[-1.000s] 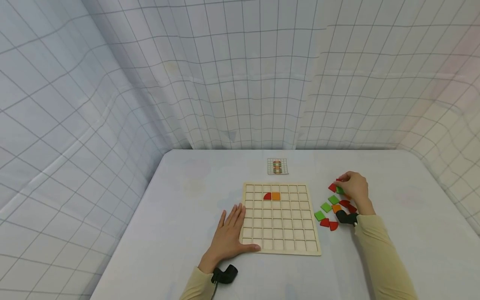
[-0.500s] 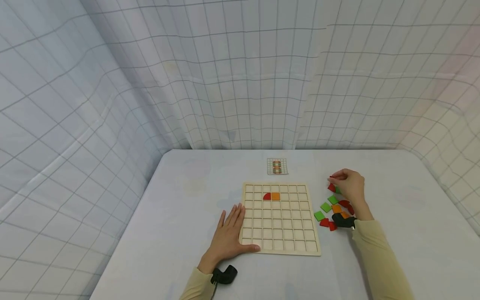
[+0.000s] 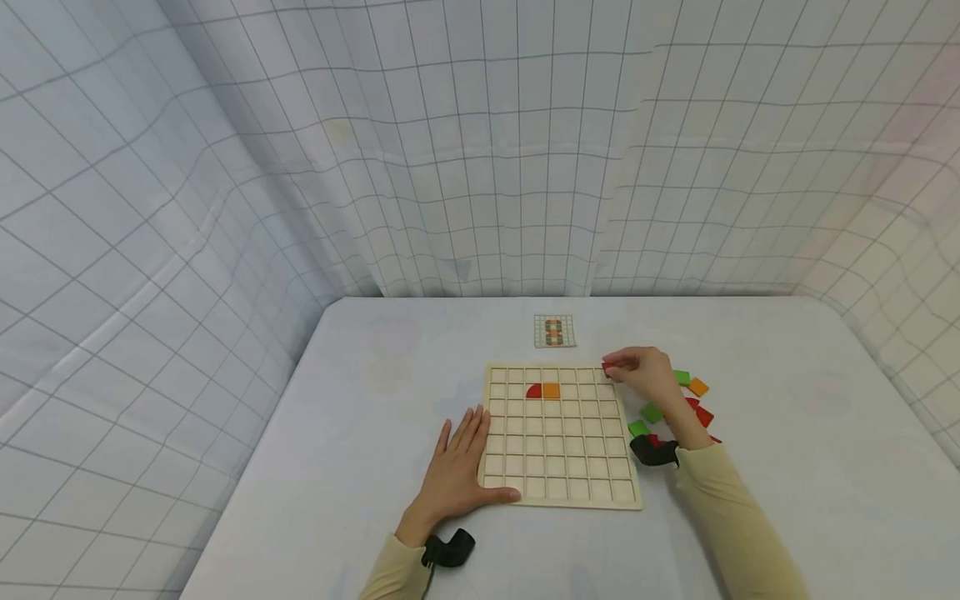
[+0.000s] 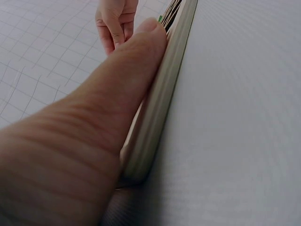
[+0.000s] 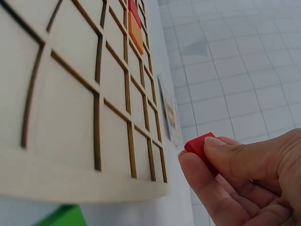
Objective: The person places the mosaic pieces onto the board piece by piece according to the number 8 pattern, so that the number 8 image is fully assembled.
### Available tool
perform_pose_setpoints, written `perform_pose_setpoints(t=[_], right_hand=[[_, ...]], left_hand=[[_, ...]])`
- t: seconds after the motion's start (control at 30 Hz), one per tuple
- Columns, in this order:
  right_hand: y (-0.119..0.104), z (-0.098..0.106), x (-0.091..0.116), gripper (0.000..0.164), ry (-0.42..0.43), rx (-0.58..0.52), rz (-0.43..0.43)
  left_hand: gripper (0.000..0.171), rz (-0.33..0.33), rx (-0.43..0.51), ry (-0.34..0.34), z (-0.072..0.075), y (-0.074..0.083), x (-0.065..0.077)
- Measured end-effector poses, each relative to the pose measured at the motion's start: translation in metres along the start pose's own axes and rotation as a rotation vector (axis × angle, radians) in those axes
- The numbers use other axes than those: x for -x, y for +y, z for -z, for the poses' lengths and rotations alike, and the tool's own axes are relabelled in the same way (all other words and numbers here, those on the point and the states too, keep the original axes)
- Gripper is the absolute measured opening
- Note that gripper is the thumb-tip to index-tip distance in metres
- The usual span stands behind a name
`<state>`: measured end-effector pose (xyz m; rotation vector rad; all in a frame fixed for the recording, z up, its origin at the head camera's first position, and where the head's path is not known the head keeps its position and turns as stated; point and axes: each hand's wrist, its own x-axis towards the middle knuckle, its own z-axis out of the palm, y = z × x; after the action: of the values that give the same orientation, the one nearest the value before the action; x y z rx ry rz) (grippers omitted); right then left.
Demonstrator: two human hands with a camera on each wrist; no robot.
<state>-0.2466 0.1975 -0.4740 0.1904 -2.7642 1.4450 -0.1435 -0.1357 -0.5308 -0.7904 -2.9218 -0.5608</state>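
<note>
Red piece [image 5: 198, 145] pinched by right hand [image 3: 651, 377], left hand [image 3: 454, 479] flat, white table [image 3: 352, 392], checked curtains [image 3: 480, 175]

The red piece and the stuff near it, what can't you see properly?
Red piece: full outline, right wrist view, right hand covers part.
Card: pattern details, head view, too small.
Green piece: right wrist view, cut off by bottom edge.
Loose pieces: some partly hidden, head view, behind right arm.

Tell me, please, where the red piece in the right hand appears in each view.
Head: red piece right of centre, by the far right corner of the wooden board.
Left wrist: not visible; right hand at top.
Right wrist: right of centre, below mid-height.
Shared landmark: the wooden board.
</note>
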Motion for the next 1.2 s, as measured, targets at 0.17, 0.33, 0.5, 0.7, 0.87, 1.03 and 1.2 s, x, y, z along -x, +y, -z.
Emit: perform_pose_setpoints(t=[0.17, 0.33, 0.5, 0.7, 0.87, 1.03, 1.2], right_hand=[[-0.005, -0.016, 0.0, 0.022, -0.061, -0.013, -0.007], [-0.008, -0.028, -0.001, 0.016, -0.077, -0.016, 0.028], [-0.009, -0.037, 0.0, 0.012, -0.088, -0.047, 0.051], [-0.006, -0.044, -0.003, 0.013, -0.131, -0.08, 0.019], [-0.008, -0.05, -0.005, 0.011, -0.132, -0.047, -0.007], [-0.01, -0.053, -0.006, 0.009, -0.125, 0.009, -0.003], [-0.012, -0.054, -0.005, 0.007, -0.124, 0.006, 0.009]], left_hand=[[0.119, 0.001, -0.008, -0.003, 0.0, 0.0, 0.0], [0.118, -0.002, -0.009, -0.001, 0.0, 0.0, -0.001], [0.119, -0.004, -0.013, 0.002, 0.0, 0.001, -0.001], [0.119, 0.007, -0.023, -0.003, -0.001, 0.0, -0.001], [0.119, 0.009, -0.025, 0.001, -0.002, -0.001, -0.001], [0.119, 0.015, -0.032, 0.0, -0.001, -0.001, -0.001], [0.119, 0.013, -0.025, 0.003, -0.001, -0.001, -0.001]])
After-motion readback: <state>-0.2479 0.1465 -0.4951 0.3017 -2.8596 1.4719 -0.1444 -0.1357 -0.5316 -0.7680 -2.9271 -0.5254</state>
